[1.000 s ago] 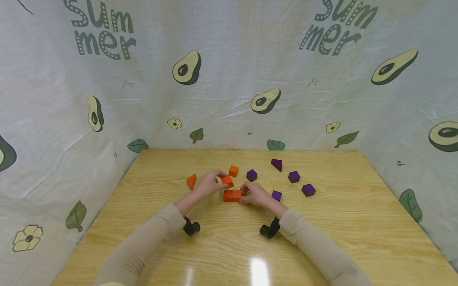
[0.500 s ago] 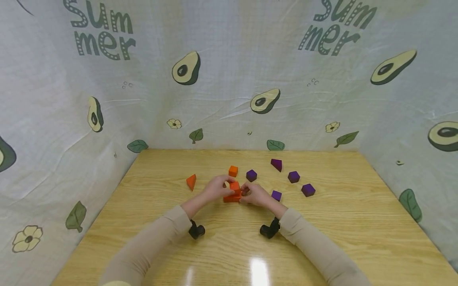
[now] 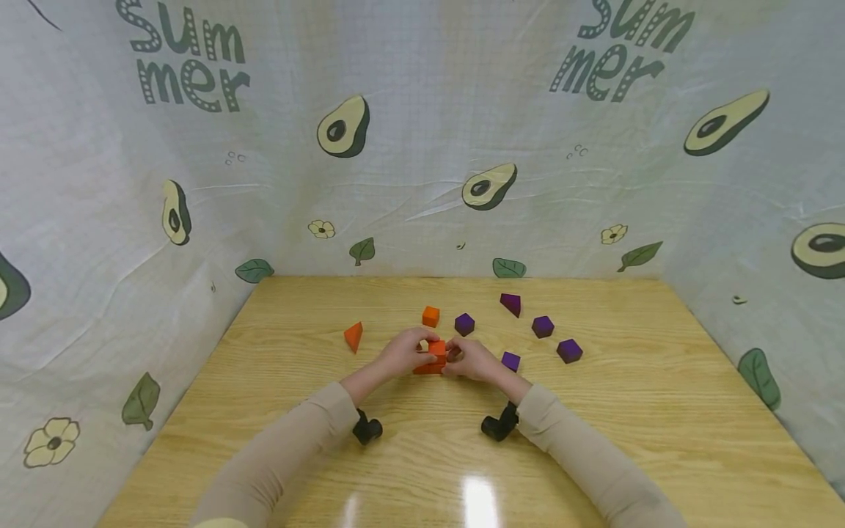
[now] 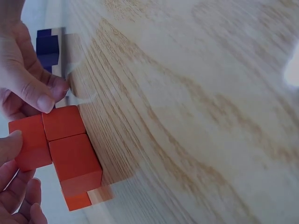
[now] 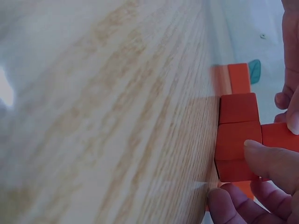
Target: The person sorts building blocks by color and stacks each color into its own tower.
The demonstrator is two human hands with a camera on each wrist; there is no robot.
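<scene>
Two red cubes stand side by side on the table, the left cube [image 4: 74, 163] and the right cube [image 4: 64, 122]. A third red cube [image 3: 437, 350] sits over them, toward the right one. My left hand [image 3: 404, 352] pinches this upper cube between thumb and fingers from the left. From the other side my right hand [image 3: 474, 359] holds the right lower cube, its thumb [image 5: 271, 161] on the near face and its fingers curled at the side. In the head view the left hand and upper cube cover much of the lower pair.
An orange cube [image 3: 430, 316] lies behind the hands, and an orange triangular block [image 3: 353, 336] to the left. Several purple blocks are spread right and behind, among them a cube [image 3: 510, 361] by the right wrist and a wedge [image 3: 510, 303]. A patterned cloth [image 3: 409, 220] backs the table.
My left hand has carried the upper red cube rightward and toward me, from behind the pair to over the right lower cube. The right hand has stayed in place.
</scene>
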